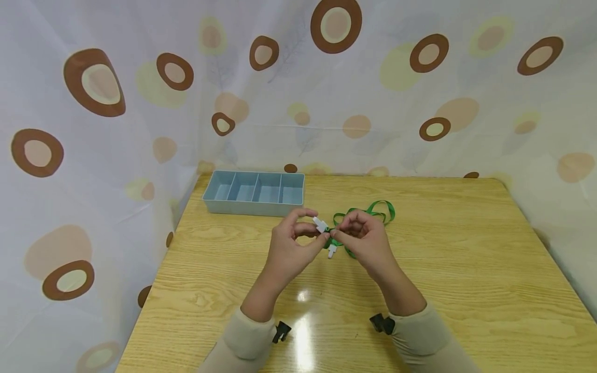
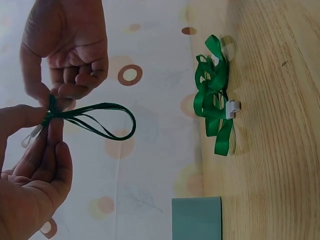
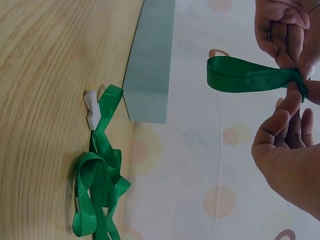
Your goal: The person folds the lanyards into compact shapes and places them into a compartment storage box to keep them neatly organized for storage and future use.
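Above the table, both hands work on a folded green ribbon lanyard (image 3: 245, 76) with a white plastic clip (image 1: 320, 224). My left hand (image 1: 290, 252) pinches it between thumb and fingers at the gathered part, the clip sticking up beside the index finger. Fingertips of my right hand (image 1: 367, 242) pinch the ribbon at that same spot, close against the left thumb. From the pinch, a long loop (image 2: 134, 125) stretches toward the far side. Fingers partly hide the gathered part. Beyond and below lies more green lanyard ribbon (image 2: 215, 85) on the table, with a white clip (image 2: 232, 109).
A blue-grey tray (image 1: 252, 208) with several compartments stands at the table's back left. The wooden table (image 1: 466, 269) meets a patterned cloth (image 1: 280, 145) at its back and left. Black buckles (image 1: 282, 332) hang at both sleeve cuffs.
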`<state>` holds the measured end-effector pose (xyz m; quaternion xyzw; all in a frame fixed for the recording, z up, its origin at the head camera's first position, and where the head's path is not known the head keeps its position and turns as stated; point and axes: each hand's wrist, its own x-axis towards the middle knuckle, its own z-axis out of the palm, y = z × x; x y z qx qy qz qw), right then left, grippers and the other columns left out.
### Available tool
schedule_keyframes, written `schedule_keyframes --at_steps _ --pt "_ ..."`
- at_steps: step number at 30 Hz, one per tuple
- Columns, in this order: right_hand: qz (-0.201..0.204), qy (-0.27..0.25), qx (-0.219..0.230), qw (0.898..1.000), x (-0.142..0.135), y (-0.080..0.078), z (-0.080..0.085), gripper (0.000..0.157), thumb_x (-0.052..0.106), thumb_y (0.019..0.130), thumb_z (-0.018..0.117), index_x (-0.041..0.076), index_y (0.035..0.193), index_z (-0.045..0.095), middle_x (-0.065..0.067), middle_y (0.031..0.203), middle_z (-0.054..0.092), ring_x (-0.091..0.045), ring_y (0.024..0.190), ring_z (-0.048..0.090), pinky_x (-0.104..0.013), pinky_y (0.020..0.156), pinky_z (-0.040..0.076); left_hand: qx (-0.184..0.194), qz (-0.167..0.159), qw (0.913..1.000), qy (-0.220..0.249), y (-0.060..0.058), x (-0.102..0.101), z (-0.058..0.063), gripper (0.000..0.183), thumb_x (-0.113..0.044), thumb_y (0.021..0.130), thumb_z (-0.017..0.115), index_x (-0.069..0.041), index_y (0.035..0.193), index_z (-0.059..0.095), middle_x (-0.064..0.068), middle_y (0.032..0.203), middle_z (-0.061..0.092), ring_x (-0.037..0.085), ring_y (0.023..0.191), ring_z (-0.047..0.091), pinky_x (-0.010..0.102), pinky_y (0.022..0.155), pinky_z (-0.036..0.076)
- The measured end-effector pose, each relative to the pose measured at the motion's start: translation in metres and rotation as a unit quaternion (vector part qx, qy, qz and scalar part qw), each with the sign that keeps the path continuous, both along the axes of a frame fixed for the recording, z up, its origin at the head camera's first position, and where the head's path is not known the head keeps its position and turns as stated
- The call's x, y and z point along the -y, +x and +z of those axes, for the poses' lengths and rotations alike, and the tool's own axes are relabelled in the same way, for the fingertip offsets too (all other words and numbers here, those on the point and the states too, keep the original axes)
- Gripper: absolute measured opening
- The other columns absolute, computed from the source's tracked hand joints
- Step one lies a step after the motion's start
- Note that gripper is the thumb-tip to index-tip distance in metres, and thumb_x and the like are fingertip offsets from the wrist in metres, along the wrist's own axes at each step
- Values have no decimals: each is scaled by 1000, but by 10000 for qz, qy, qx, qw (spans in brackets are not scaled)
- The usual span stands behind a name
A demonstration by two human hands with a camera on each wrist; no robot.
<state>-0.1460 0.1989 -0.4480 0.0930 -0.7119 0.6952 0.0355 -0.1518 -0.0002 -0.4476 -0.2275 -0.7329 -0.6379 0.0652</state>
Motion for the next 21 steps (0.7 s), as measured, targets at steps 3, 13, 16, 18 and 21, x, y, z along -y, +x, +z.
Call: schedule_keyframes --at_steps 3,13,16,18,21 --pt "-8 92 -63 9999 1 1 0 12 -6 93 74 -7 96 62 6 87 73 -11 81 69 -24 74 58 -10 -13 9999 -113 0 0 0 41 -4 92 81 -11 130 64 7 97 83 19 97 78 43 92 63" --pt "73 101 -395 9991 1 1 -3 10 0 99 72 -10 99 69 6 86 73 -9 78 69 -26 73 57 -82 30 9997 -208 -1 1 -1 36 -5 94 79 -10 127 66 5 96 83 18 99 79 41 94 63" --pt "93 104 -528 9985 1 2 -4 9 0 100 71 -10 99 70 4 86 72 -12 78 69 -27 74 58 -40 -3 9998 -190 -1 2 -1 35 -4 95 78 -10 127 67 6 97 83 19 101 79 44 92 64" --pt "119 119 -636 9978 0 2 -4 7 -3 100 69 -10 99 71 4 86 72 -13 78 69 -26 75 59 -34 -16 9998 -213 -1 2 -1 34 -4 95 78 -10 127 67 7 98 83 20 101 79 42 90 64" --pt "157 268 -828 9961 -2 3 -5 5 -7 98 68 -8 100 72 5 88 73 -15 79 69 -25 74 59 -38 -38 9996 -266 -1 2 0 33 -4 95 78 -10 126 68 6 99 83 21 102 79 39 86 64"
